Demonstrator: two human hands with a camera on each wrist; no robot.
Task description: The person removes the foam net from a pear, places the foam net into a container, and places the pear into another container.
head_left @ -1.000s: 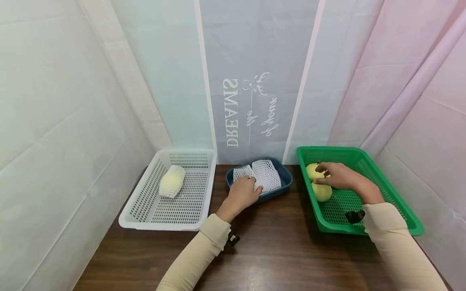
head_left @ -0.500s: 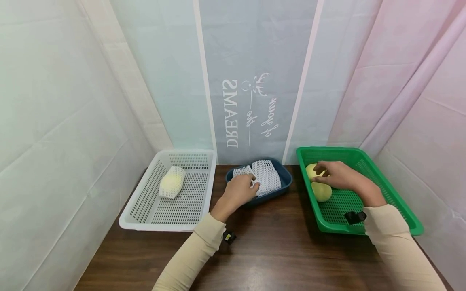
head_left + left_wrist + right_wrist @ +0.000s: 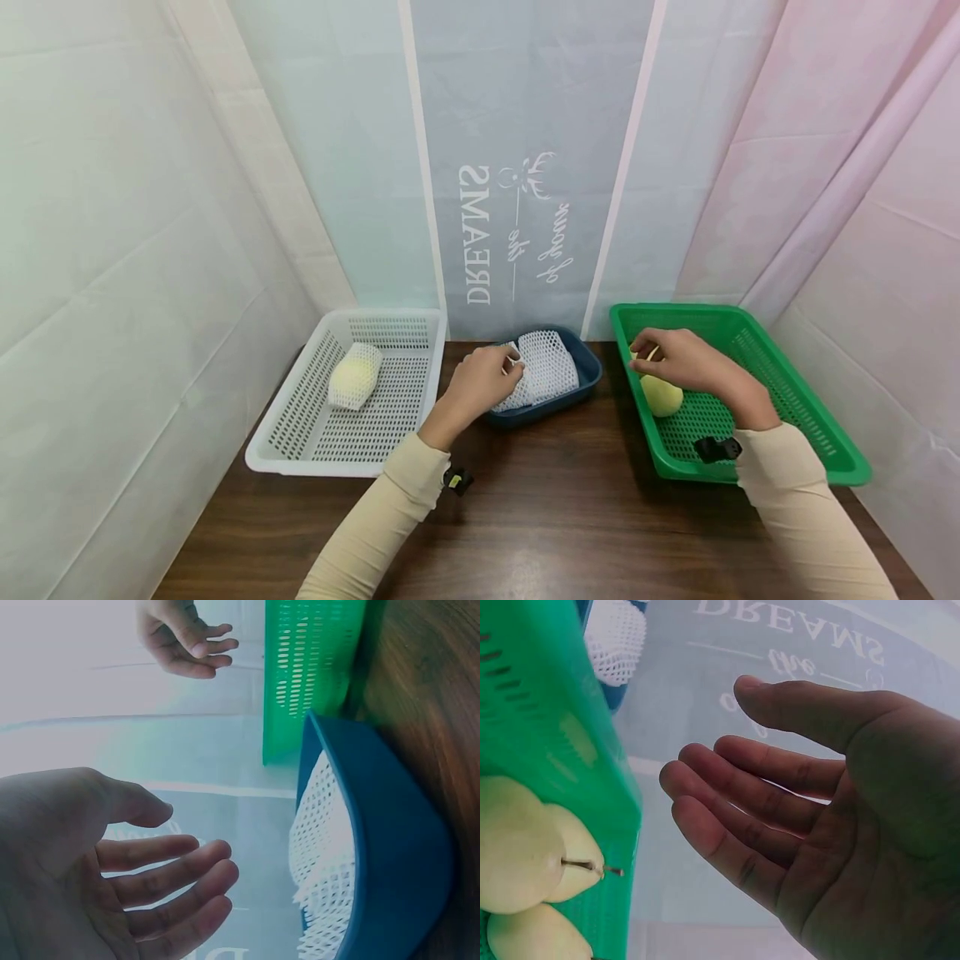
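My left hand [image 3: 478, 383] hovers at the left end of a dark blue tray [image 3: 531, 414], holding nothing. Its fingers are loosely bent in the left wrist view. White foam net sleeves [image 3: 549, 365] lie in that tray. Above the left side of a green basket [image 3: 802, 375] is my right hand [image 3: 686, 362], its palm bare in the right wrist view, fingers relaxed. Several yellow-green pears [image 3: 517, 844] rest in the basket below it; the head view shows one pear [image 3: 663, 397] clearly, with others partly behind the hand.
At the left stands a white basket [image 3: 341, 467] with one pear in a foam net [image 3: 355, 377]. A brown wooden table [image 3: 540, 508] carries everything. Curtain-like cloth [image 3: 525, 100] hangs behind and at both sides.
My left hand has drawn leftward, uncovering more of the tray's sleeves. My right hand has shifted slightly left over the pears. The baskets, pears and sleeves stay put.
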